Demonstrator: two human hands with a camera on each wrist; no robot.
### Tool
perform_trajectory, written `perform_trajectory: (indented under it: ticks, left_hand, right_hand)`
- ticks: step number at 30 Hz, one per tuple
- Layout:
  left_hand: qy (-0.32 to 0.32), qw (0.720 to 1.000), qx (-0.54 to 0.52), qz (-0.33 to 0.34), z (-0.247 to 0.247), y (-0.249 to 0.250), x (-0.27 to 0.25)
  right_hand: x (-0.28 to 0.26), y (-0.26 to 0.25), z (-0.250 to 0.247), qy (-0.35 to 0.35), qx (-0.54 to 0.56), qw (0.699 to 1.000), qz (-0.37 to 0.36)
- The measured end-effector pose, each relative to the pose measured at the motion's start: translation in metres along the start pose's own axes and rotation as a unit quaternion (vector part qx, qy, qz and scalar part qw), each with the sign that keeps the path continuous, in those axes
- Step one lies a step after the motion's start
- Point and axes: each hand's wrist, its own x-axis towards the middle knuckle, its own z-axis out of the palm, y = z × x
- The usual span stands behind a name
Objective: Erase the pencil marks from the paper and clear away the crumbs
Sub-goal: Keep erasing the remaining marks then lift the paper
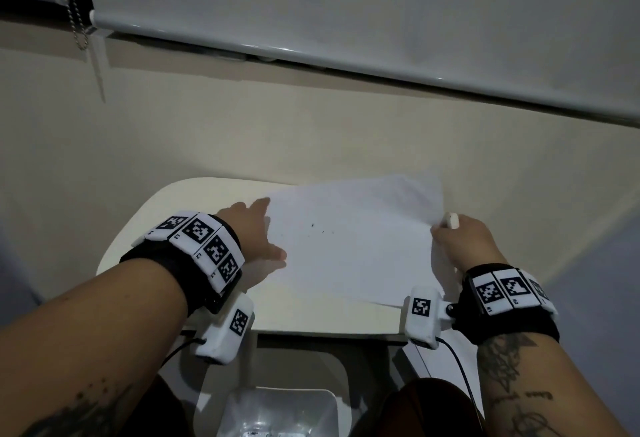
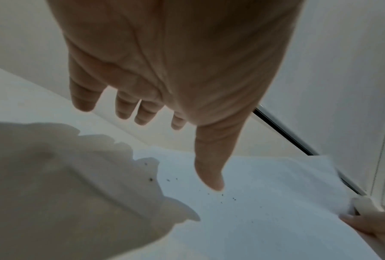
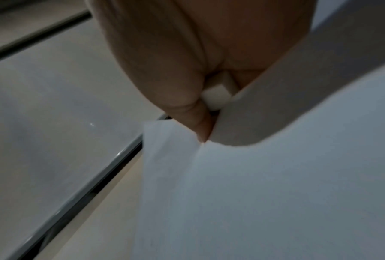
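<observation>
A white sheet of paper point(image 1: 353, 246) lies on a small cream table point(image 1: 166, 228), its right side lifted and curved. Dark eraser crumbs point(image 1: 313, 226) are scattered near its middle. My right hand point(image 1: 460, 239) pinches the paper's right edge and also holds a white eraser point(image 1: 451, 220). The right wrist view shows the eraser point(image 3: 216, 98) tucked in my right hand point(image 3: 198, 114) against the paper point(image 3: 254, 193). My left hand point(image 1: 256, 232) is at the paper's left edge with its fingers straight. In the left wrist view that hand point(image 2: 187, 123) is spread above the crumbs point(image 2: 227, 197); whether it touches the paper is unclear.
A bin with a clear liner point(image 1: 277, 412) stands under the table's near edge. A roller blind point(image 1: 346, 21) with a bead chain point(image 1: 74, 10) hangs on the wall behind the table. The paper's far right corner reaches past the table's edge.
</observation>
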Motion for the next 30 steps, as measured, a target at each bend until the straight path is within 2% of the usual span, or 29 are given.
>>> perform_trajectory:
  ticks: [5, 9, 13, 16, 18, 22, 24, 28, 30]
  left_hand:
    - [0.046, 0.992, -0.114, -0.03, -0.015, -0.008, 0.001]
    - [0.101, 0.97, -0.22, -0.032, -0.022, -0.008, 0.003]
    - [0.139, 0.932, -0.334, -0.024, -0.029, -0.007, 0.011]
    - [0.167, 0.893, -0.418, -0.022, -0.035, -0.009, 0.021]
    - [0.163, 0.865, -0.474, -0.009, -0.039, -0.008, 0.025]
    - [0.182, 0.854, -0.487, 0.032, -0.038, -0.004, 0.029]
    - [0.202, 0.841, -0.5, 0.05, -0.036, 0.0, 0.026]
    - [0.265, 0.816, -0.507, 0.083, -0.034, 0.004, 0.02]
    - [0.265, 0.828, -0.484, 0.095, -0.032, 0.005, 0.018]
  right_hand:
    - [-0.002, -0.005, -0.009, 0.07, 0.093, 0.992, -0.055]
    - [0.001, -0.004, -0.012, 0.104, 0.186, 0.975, -0.063]
    - [0.003, -0.005, -0.02, 0.115, 0.235, 0.96, -0.097]
    - [0.002, -0.006, -0.026, 0.116, 0.287, 0.942, -0.134]
    - [0.004, -0.003, -0.026, 0.097, 0.317, 0.933, -0.139]
    - [0.006, 0.004, -0.02, 0.063, 0.292, 0.944, -0.138]
    - [0.005, 0.005, -0.018, 0.082, 0.263, 0.952, -0.131]
    - [0.006, 0.004, -0.016, 0.117, 0.285, 0.942, -0.135]
    - [0.009, 0.006, -0.014, 0.088, 0.226, 0.962, -0.127]
